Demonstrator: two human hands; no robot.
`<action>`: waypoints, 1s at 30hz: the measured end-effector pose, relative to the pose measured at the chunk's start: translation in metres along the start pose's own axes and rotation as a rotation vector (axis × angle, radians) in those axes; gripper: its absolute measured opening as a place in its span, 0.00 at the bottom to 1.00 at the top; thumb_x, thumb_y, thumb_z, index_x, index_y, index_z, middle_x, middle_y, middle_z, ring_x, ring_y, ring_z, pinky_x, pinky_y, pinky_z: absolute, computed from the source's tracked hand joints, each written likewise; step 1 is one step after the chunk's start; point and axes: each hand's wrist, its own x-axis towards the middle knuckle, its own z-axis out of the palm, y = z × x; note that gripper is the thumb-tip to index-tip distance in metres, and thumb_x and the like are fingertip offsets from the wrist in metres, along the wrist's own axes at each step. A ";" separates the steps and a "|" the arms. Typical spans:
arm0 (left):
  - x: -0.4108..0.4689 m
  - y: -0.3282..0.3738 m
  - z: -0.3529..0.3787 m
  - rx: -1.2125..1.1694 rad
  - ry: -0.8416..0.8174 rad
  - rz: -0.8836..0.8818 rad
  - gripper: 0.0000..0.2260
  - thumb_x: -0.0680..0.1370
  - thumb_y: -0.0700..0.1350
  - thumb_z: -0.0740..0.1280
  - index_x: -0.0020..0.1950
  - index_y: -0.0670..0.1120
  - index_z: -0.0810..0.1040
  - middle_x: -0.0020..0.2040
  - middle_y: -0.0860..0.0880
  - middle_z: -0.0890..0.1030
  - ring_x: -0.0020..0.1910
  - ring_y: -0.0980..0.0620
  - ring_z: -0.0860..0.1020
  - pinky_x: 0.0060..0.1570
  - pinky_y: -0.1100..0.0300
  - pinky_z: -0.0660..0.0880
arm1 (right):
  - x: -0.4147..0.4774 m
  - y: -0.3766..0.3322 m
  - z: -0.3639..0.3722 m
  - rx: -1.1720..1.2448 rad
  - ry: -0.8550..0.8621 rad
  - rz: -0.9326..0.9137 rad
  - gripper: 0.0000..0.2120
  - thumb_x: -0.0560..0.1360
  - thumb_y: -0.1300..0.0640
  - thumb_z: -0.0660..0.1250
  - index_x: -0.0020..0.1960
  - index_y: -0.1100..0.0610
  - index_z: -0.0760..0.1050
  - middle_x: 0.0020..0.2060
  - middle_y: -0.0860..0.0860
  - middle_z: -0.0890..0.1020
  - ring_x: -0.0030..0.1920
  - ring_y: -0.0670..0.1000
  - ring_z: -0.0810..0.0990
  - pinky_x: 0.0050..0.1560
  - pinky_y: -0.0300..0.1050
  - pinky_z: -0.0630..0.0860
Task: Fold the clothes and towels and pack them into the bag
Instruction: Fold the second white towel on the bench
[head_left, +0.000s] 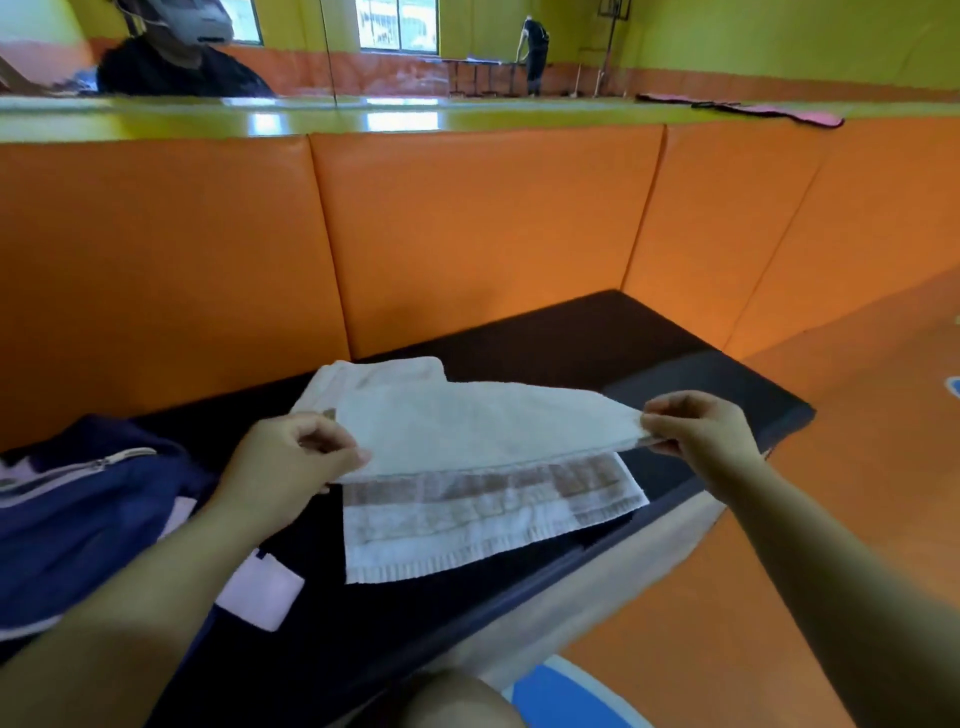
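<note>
Mid-fold | my left hand (291, 457) and right hand (696, 436) each pinch a corner of the towel (467, 431), its lower layer flat on the worktop (649, 353) | bag (78, 509) at 9 o'clock | I'd pull the edge taut and match hems before pressing.

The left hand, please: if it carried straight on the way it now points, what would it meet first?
Most likely the towel itself: the left hand pinches its left corner and points rightward into the lifted fold. Depth beyond is unclear.
</note>
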 end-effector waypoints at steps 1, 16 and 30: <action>-0.005 -0.006 0.002 0.040 -0.018 -0.003 0.06 0.67 0.37 0.76 0.38 0.41 0.81 0.36 0.47 0.81 0.32 0.53 0.75 0.27 0.71 0.72 | -0.005 0.004 0.000 -0.045 -0.015 0.006 0.05 0.71 0.70 0.69 0.42 0.61 0.78 0.40 0.57 0.81 0.39 0.54 0.81 0.38 0.42 0.82; -0.026 -0.042 0.030 0.729 -0.348 0.241 0.08 0.71 0.59 0.69 0.46 0.58 0.74 0.47 0.58 0.69 0.51 0.56 0.68 0.51 0.61 0.70 | -0.022 0.052 0.010 -0.884 -0.162 -0.218 0.09 0.75 0.61 0.67 0.55 0.56 0.79 0.52 0.51 0.77 0.49 0.51 0.75 0.48 0.38 0.72; -0.026 -0.036 0.044 0.634 -0.653 0.214 0.11 0.78 0.54 0.62 0.58 0.57 0.80 0.58 0.59 0.79 0.57 0.59 0.76 0.60 0.60 0.72 | -0.043 0.048 0.032 -1.274 -0.522 -0.293 0.21 0.80 0.40 0.44 0.73 0.36 0.52 0.76 0.41 0.50 0.77 0.53 0.48 0.69 0.72 0.49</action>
